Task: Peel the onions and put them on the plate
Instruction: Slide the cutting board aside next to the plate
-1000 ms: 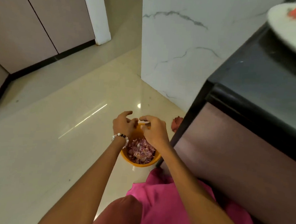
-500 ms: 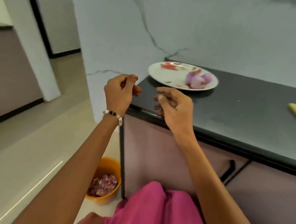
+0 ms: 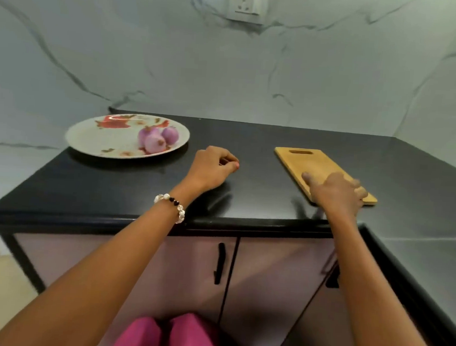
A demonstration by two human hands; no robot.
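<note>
Neither grip holds anything | onions clustered on plate (axes unclear)

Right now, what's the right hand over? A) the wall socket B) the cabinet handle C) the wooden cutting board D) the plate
C: the right hand reaches out with spread fingers over the near end of the wooden cutting board on the black counter, far from the plate with the peeled onions at the left.
</note>
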